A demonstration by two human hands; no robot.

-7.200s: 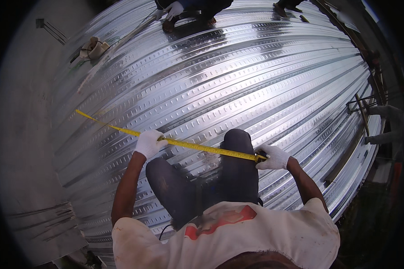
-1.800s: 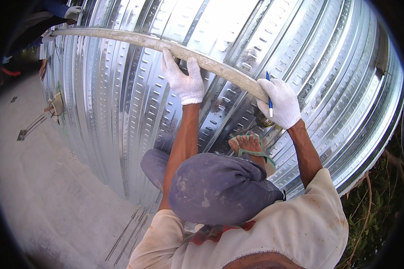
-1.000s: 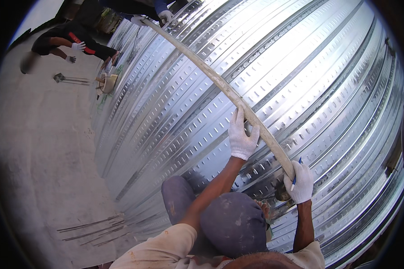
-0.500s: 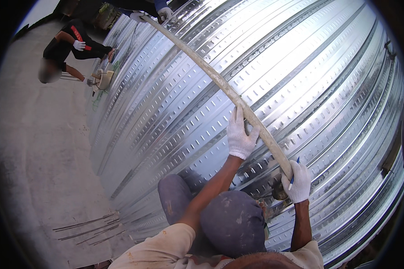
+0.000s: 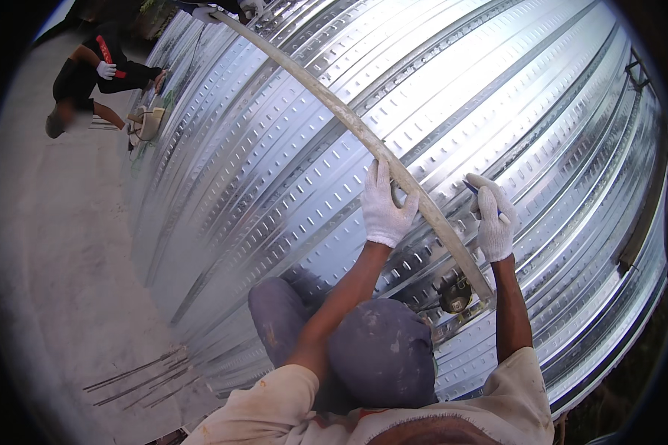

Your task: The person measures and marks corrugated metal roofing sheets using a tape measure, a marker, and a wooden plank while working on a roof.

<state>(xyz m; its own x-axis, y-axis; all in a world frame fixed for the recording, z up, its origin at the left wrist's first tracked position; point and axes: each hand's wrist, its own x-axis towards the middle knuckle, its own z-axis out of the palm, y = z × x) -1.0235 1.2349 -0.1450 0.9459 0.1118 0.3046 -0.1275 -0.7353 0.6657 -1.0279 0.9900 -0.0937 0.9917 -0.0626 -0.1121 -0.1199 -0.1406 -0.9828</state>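
Observation:
A long pale bar (image 5: 335, 105), stained along its length, lies across ribbed silver metal sheets (image 5: 289, 170). My left hand (image 5: 386, 211), in a white knitted glove, presses against the bar's near side with thumb and fingers spread. To the right of the bar, my gloved right hand (image 5: 495, 226) is closed around a blue and white pen (image 5: 486, 200), just above the sheets. Beside the bar's near end sits a rounded dark and yellow thing (image 5: 455, 297), partly in shadow; its kind is unclear.
At the far end, another person's gloved hands (image 5: 206, 13) are at the bar. A second person (image 5: 89, 70) bends over a pale container (image 5: 150, 124) at the far left. Several thin rods (image 5: 137, 382) lie on the concrete floor (image 5: 59, 259). Raised ribs and slots cover the sheets.
My right hand has let go of the bar's near end and moved up and to its right with the pen. My left hand stays against the bar. The whole view has shifted slightly.

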